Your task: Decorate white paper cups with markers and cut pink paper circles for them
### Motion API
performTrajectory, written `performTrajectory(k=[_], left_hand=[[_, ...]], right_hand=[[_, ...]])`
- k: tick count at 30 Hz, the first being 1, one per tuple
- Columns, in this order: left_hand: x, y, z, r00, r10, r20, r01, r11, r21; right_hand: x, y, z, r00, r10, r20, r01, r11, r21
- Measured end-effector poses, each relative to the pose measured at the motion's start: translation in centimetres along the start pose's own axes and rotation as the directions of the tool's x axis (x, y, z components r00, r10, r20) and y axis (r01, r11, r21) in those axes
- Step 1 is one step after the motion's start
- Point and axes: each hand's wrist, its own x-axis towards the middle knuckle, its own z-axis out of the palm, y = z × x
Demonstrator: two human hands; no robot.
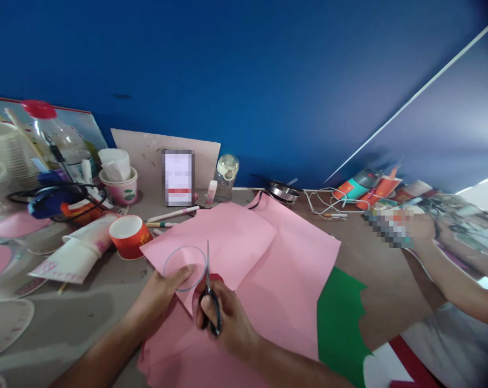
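Note:
My right hand (231, 318) grips a pair of black-handled scissors (213, 312), its thumb and fingers at the handle loops. The narrow blades point away from me, near the right side of a bluish circle outline on a sheet of pink paper (235, 231). With the thumb on top inside that circle, my left hand (166, 285) pinches the sheet; its other fingers are hidden beneath. A bit of red shows behind the blades. More pink sheets (284, 302) lie underneath, and jagged-edged green paper (338, 312) sticks out at the right.
Left of the paper stand a red paper cup (128, 237) and a white paper cup (80, 250) on its side. Behind are a phone (178, 178), a clear bottle (226, 175) and a tape roll (282, 191). At right, another person's hand (421, 229) holds a blurred device.

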Motion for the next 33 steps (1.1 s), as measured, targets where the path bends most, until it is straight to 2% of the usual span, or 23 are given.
performTrajectory(k=[7, 12, 18, 26, 33], left_hand=[[0.2, -0.2, -0.5, 0.999, -0.024, 0.042, 0.023, 0.999, 0.031], [0.3, -0.2, -0.5, 1.000, 0.011, 0.005, -0.011, 0.998, 0.056], [0.5, -0.5, -0.6, 0.997, -0.015, 0.079, 0.013, 1.000, 0.027], [0.4, -0.3, -0.9, 0.998, 0.034, 0.044, -0.036, 0.997, 0.062], [0.5, -0.5, -1.1, 0.990, -0.012, 0.139, 0.015, 1.000, -0.025]], right_hand=[[0.1, 0.0, 0.1, 1.000, 0.021, 0.010, -0.022, 0.998, 0.051], [0.1, 0.0, 0.1, 1.000, 0.030, -0.005, -0.030, 0.999, 0.036], [0.1, -0.3, 0.2, 0.999, 0.042, 0.001, -0.042, 0.997, 0.062], [0.0, -0.8, 0.2, 0.997, 0.081, -0.016, -0.081, 0.996, 0.038], [-0.1, -0.9, 0.4, 0.988, 0.145, -0.043, -0.143, 0.988, 0.053]])
